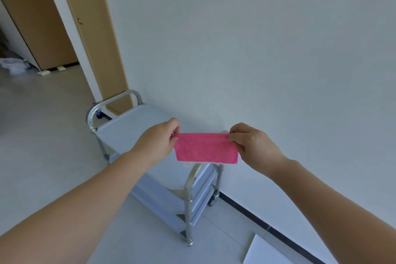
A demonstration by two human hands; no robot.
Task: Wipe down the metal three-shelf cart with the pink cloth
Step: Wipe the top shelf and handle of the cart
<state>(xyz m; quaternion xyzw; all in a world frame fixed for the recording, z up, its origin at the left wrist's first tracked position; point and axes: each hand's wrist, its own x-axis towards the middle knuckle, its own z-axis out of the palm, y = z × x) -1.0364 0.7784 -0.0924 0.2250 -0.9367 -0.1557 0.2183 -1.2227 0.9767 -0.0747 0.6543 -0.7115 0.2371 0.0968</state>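
The pink cloth [205, 148] hangs folded and stretched flat between both hands, in the air above the near end of the cart. My left hand [158, 139] pinches its upper left corner. My right hand [250, 141] pinches its upper right corner. Below stands the metal three-shelf cart [132, 126] against the white wall, with a curved handle at its far end and castor wheels at the bottom. Its top shelf is bare; the lower shelves show only from the near end, partly hidden by my left forearm.
A white wall [257, 49] with a dark skirting strip runs along the cart's right side. A wooden door frame [96, 38] stands behind the cart. A white board [267, 251] lies on the pale tiled floor at the lower right. Open floor lies left of the cart.
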